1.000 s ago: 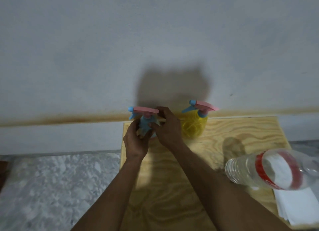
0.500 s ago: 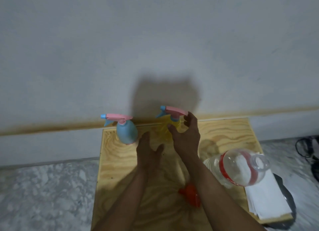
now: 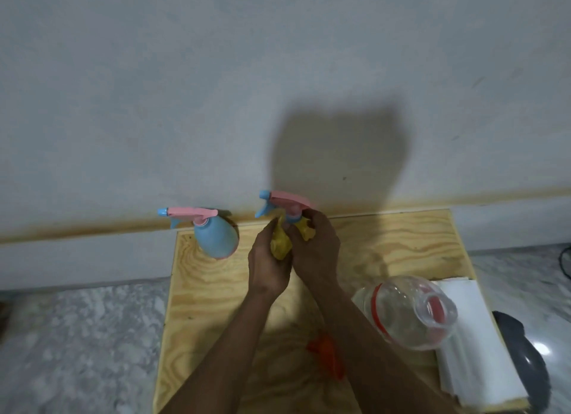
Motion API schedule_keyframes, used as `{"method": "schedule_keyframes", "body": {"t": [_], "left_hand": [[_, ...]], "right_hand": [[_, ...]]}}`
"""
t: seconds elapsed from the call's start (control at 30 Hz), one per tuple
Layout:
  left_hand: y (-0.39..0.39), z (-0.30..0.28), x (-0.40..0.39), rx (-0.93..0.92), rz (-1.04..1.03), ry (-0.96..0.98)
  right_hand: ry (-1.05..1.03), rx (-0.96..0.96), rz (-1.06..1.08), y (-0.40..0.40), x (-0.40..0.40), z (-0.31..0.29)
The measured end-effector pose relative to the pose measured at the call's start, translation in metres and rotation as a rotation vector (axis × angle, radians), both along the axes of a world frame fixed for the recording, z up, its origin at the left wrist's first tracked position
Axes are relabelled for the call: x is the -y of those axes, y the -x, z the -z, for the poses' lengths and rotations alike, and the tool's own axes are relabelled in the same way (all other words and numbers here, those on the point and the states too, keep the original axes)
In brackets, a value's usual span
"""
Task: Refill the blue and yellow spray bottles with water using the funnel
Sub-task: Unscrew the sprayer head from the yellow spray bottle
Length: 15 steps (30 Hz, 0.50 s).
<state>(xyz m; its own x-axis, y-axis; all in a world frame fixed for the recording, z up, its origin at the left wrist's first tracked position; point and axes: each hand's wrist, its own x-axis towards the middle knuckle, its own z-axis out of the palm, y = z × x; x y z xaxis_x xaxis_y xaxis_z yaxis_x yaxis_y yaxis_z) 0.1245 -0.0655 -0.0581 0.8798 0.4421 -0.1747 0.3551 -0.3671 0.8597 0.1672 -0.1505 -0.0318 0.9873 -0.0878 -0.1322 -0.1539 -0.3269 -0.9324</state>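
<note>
Your left hand [image 3: 268,266] wraps its grip around the yellow spray bottle [image 3: 281,243], just right of the blue spray bottle [image 3: 216,239] on the table [image 3: 401,243]. Your right hand [image 3: 315,249] grips its neck, fingers curled under the pink trigger head.

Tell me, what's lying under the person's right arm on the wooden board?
A red-orange thing, probably the funnel, lies on the wooden board. The right arm crosses over it and hides part of it, so its full shape cannot be seen.
</note>
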Motion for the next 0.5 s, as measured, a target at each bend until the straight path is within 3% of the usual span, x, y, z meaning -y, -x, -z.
{"method": "schedule_keyframes", "body": {"t": [0.23,0.5], "left_hand": [[0.081,-0.051,0.001,0.050,0.012,0.058],[0.177,-0.086,0.010,0.146,-0.037,0.064]], "right_hand": [[-0.039,-0.002,-0.122,0.051,0.013,-0.040],[-0.253,0.000,-0.214,0.130,0.027,-0.098]]}}
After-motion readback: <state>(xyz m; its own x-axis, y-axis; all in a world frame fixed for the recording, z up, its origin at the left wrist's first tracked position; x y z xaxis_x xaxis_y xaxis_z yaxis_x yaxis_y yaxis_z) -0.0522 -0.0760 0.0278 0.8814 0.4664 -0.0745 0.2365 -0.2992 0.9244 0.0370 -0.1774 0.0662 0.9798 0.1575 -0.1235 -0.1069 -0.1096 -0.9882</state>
